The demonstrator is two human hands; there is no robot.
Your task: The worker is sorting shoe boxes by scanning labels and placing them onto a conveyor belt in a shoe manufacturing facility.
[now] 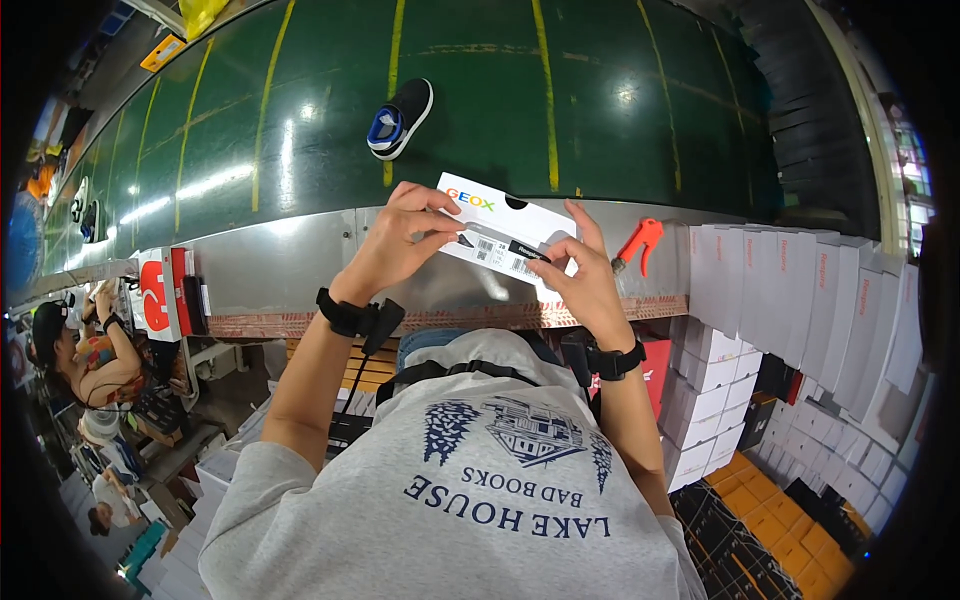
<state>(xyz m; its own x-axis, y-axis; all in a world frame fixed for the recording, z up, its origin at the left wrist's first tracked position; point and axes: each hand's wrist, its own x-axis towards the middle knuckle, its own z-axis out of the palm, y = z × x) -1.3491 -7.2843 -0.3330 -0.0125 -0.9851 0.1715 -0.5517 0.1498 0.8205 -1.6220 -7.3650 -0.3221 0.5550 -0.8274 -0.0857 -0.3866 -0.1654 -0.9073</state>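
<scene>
Labelling, as far as can be judged from the head view, is the step in hand: a printed label (497, 247) is seen against a white box (508, 224), which is tilted at the near edge of the green desk (480, 90). The label's ends are met by 2 hands: the left hand (400, 243) half curled, thumb and forefinger close; the right hand (590, 282) spread wider. Whether label or box is gripped cannot be told. Straight alignment, then fingertip smoothing, would be called for next.
</scene>
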